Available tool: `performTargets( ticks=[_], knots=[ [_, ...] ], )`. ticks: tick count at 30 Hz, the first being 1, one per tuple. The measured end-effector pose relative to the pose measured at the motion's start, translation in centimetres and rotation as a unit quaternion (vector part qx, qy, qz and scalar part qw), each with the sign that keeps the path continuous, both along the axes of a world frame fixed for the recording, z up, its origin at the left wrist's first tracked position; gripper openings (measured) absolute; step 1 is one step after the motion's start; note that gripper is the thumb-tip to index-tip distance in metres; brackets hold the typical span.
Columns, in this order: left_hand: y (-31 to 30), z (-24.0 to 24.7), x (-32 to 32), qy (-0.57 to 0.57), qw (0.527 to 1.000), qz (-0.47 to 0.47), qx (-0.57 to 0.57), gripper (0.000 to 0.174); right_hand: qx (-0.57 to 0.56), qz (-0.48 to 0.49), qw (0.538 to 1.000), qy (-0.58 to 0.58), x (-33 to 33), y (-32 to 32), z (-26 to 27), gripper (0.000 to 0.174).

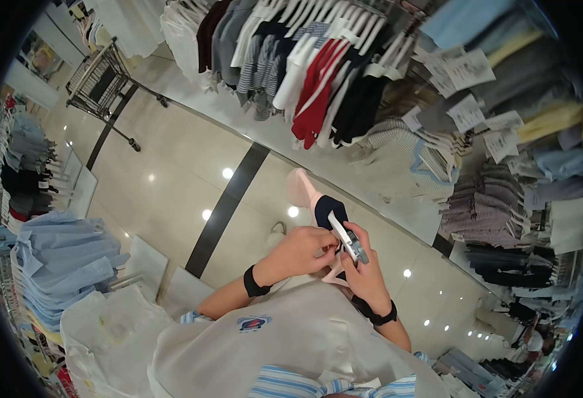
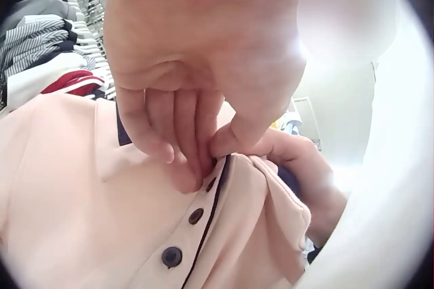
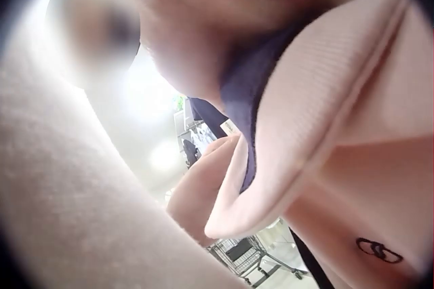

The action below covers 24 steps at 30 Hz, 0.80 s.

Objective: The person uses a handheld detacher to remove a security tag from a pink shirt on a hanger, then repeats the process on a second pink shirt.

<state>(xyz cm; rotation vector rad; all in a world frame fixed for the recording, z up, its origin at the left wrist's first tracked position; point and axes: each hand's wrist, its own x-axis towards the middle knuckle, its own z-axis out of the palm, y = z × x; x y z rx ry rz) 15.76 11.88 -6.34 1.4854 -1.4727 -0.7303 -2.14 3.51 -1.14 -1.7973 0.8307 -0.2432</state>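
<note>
A pale pink polo shirt (image 2: 61, 167) with navy trim and dark buttons is held up in front of the person's body. The left hand (image 1: 301, 251) has its thumb and fingertips pinched at the button placket (image 2: 196, 216), right at the upper buttons. Gripping the shirt by its collar area is the right hand (image 1: 366, 270), its fingers bent around a grey and white object (image 1: 353, 244) whose kind I cannot tell. In the right wrist view, the pink collar edge (image 3: 305, 92) with navy lining lies close below the right hand.
Racks of hanging shirts (image 1: 318, 73) line the far side, with more tagged clothes at the right. Light blue shirts (image 1: 66, 265) hang at the left. A wire shopping cart (image 1: 102, 83) stands on the tiled floor (image 1: 165, 166). Another person (image 1: 533, 338) appears at the lower right.
</note>
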Motion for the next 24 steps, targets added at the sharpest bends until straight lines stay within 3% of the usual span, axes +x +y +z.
performTargets(
  ticks=[11, 20, 24],
  knots=[
    [0.1, -1.7, 4.9, 0.011, 0.994, -0.084, -0.069, 0.012, -0.055, -0.076, 0.995, 0.017, 3.9, 3.3, -0.3, 0.058],
    [-0.4, -0.3, 2.8, 0.008, 0.993, -0.11, -0.032, 0.015, -0.022, -0.13, 0.991, 0.009, 1.9, 3.7, 0.7, 0.061],
    [-1.3, 0.7, 0.6, 0.003, 0.985, -0.17, -0.026, 0.019, -0.016, -0.15, 0.989, -0.008, -1.3, 3.2, 0.9, 0.06]
  ],
)
